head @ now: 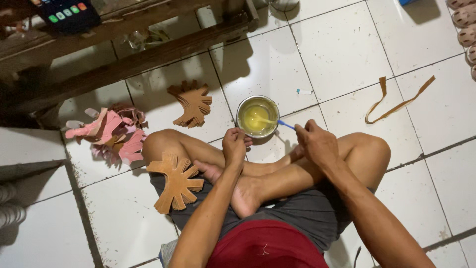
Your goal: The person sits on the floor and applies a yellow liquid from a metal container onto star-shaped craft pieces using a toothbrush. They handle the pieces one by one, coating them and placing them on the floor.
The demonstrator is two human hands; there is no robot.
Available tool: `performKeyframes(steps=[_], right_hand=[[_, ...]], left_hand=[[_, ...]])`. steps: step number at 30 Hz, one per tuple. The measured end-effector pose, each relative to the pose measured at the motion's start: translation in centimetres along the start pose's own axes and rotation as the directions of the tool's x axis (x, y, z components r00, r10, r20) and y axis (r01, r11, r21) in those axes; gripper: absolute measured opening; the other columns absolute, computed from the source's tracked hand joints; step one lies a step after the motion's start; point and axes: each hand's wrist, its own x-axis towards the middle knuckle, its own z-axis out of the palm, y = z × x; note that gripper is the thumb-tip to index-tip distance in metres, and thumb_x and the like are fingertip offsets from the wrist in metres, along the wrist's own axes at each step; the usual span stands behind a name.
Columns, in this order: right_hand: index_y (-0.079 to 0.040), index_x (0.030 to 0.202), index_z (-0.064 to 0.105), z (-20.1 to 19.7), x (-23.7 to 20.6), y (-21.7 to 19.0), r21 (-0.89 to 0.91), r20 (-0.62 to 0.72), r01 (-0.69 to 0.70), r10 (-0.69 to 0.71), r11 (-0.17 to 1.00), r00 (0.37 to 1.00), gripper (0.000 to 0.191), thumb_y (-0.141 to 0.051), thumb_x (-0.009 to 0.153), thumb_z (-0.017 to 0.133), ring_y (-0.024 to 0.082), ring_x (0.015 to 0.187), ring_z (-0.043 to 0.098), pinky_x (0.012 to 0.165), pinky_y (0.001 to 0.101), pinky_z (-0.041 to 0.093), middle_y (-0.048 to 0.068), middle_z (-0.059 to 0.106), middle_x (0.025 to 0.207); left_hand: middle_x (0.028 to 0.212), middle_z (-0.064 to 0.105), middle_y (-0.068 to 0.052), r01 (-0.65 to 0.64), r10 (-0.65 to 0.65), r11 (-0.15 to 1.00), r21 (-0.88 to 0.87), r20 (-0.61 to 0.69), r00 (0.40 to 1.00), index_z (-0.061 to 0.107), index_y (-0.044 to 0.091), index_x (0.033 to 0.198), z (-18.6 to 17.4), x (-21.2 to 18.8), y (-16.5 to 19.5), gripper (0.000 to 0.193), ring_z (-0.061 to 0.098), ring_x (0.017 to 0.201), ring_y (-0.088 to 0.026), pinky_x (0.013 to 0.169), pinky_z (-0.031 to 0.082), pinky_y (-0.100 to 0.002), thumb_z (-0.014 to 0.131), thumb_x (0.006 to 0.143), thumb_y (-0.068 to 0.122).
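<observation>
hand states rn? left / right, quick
Left hand: closed, gripping the rim of the metal bowl.
Right hand: closed on the blue-handled brush dipped in yellow glue.

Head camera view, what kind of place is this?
Probably a home shoe-making or leathercraft spot on a white tiled floor: fanned brown cut pieces, a metal bowl of yellow glue, pink cut pieces.

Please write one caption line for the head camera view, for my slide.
Seated cross-legged on white tiles, right hand dips a blue brush into a bowl of yellow glue; left hand beside it.
</observation>
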Motion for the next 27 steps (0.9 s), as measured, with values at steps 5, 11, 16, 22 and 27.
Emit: performKeyframes(steps=[5,11,16,22,27], right_hand=[[-0.014,0.119,0.075,0.4,-0.4,1.6,-0.035,0.045,0.037,-0.035,0.999,0.998,0.029,-0.013,0.091,0.071,0.028,0.070,0.067,0.057,0.0411,0.054,0.011,0.067,0.093],[-0.003,0.128,0.072,-6.7,-2.6,4.6,0.701,-0.081,-0.256,0.430,0.666,0.899,0.029,-0.020,0.107,0.062,0.014,0.078,0.055,0.063,0.0311,0.043,0.009,0.067,0.100],[0.003,0.126,0.066,-7.6,-0.9,0.2,0.925,0.364,-0.377,0.396,-0.049,0.843,0.033,-0.022,0.107,0.055,0.006,0.058,0.045,0.050,0.0194,0.034,0.004,0.056,0.081],[0.005,0.123,0.063,-0.7,2.5,-17.1,0.824,0.446,-0.530,-0.348,-0.198,0.824,0.030,-0.019,0.109,0.053,0.007,0.060,0.042,0.051,0.0223,0.032,0.002,0.054,0.082],[-0.002,0.119,0.065,0.8,-0.7,-30.7,0.842,0.449,-0.512,-0.747,0.171,0.490,0.026,-0.021,0.107,0.051,0.009,0.060,0.045,0.052,0.0246,0.036,0.002,0.056,0.082]], left_hand=[[0.085,0.071,-0.010,-0.026,0.026,1.000,-0.004,0.010,1.000,0.058,0.002,0.110,0.0,0.1,0.2,0.015,0.067,0.064,-0.015,0.052,0.051,-0.027,0.058,0.101,0.014],[0.088,0.071,-0.011,0.009,-0.008,0.998,-0.059,0.015,1.000,0.059,0.000,0.118,0.0,-0.2,0.7,0.024,0.071,0.070,-0.016,0.055,0.053,-0.026,0.056,0.103,0.018],[0.103,0.068,-0.003,-0.182,0.191,0.981,-0.059,0.194,0.962,0.055,0.003,0.132,-2.4,-5.0,2.0,0.036,0.066,0.084,-0.014,0.069,0.053,-0.025,0.061,0.098,0.013],[0.087,0.073,-0.003,-0.371,0.365,0.893,0.256,0.070,0.928,0.070,-0.001,0.105,-20.2,-17.9,8.7,0.028,0.067,0.078,-0.009,0.070,0.057,-0.025,0.060,0.103,0.025],[0.078,0.073,-0.004,-0.072,0.385,0.767,0.638,-0.367,0.847,0.072,0.003,0.096,-32.7,-36.5,10.7,0.031,0.063,0.069,-0.010,0.064,0.053,-0.030,0.061,0.101,0.032]])
